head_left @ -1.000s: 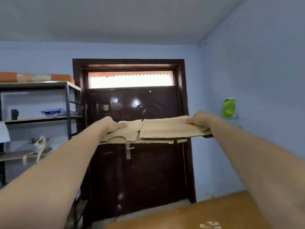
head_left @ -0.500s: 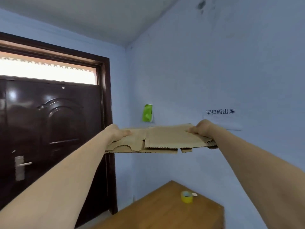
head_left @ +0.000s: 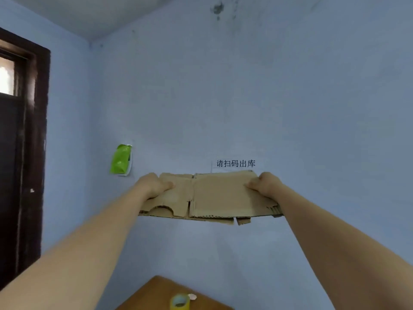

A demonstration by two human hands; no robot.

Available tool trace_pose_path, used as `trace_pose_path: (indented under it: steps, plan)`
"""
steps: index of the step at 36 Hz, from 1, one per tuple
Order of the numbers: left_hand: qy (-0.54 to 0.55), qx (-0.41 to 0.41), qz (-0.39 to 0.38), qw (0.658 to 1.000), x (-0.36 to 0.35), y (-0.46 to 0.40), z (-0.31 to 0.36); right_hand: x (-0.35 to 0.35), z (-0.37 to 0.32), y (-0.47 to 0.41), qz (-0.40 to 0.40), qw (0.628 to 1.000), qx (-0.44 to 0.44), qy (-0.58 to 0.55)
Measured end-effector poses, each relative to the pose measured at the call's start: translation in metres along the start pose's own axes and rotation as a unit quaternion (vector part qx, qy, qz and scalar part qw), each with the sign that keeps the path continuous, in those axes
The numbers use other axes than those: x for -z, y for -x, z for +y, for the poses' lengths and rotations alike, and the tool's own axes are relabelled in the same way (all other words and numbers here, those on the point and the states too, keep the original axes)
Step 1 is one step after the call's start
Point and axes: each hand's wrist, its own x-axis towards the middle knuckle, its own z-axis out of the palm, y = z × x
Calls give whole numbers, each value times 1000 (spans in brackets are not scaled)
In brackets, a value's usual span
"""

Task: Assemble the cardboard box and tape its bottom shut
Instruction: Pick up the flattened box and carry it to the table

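Left hand [head_left: 154, 185] and right hand [head_left: 266, 184] are gripping the flattened cardboard box [head_left: 214, 195]; next, opening it over the desk [head_left: 156, 294].

The room is lit softly and evenly, with a cool blue cast over the wall [head_left: 268, 97]. The one bright source is the window pane above the door [head_left: 6, 79] at the left edge, blown out to white. Shadows are faint; a weak one lies under the cardboard [head_left: 214, 195]. The wide lens bends the door frame [head_left: 38, 142] and stretches both forearms toward the lower corners. Detail is soft overall, and the tape roll [head_left: 180, 302] on the bench [head_left: 152, 294] is blurred.
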Motion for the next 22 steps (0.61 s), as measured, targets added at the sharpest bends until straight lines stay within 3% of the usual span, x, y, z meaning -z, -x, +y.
trace_pose_path:
  steps: [10,22]
  plan:
    - [43,-42,-63,996,-114,-95,59,-6,81,-95,32,998,-46,35]
    - [6,50,-43,998,-206,-153,83,-39,155,-214,-58,998,22,8]
